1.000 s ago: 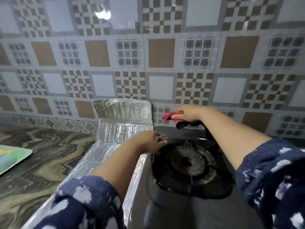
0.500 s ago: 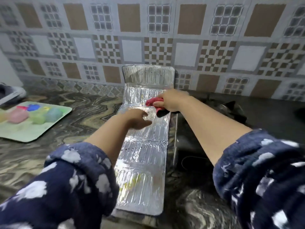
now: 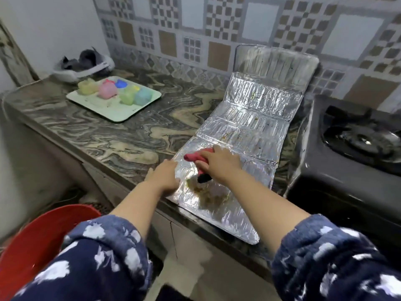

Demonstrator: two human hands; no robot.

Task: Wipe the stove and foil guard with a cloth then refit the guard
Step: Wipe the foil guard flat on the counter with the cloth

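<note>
The foil guard (image 3: 245, 131) lies unfolded on the marbled countertop (image 3: 112, 135), just left of the black stove (image 3: 347, 161). Its far panel leans upright against the tiled wall (image 3: 217, 29); its near end overhangs the counter edge slightly. Brownish residue is visible on the near panel.

The right hand (image 3: 221, 165) is closed around a red cloth (image 3: 195, 157) and presses it down onto the near part of the guard. The fingers are curled over the cloth; a dark part of the cloth shows below the palm.

The left hand (image 3: 165, 175) lies flat, fingers extended and holding nothing. It rests at the left edge of the guard, touching both foil and countertop.

Farther left on the counter stands a pale green tray (image 3: 112, 111) carrying small coloured containers. A red bucket (image 3: 36, 242) stands on the floor below.
</note>
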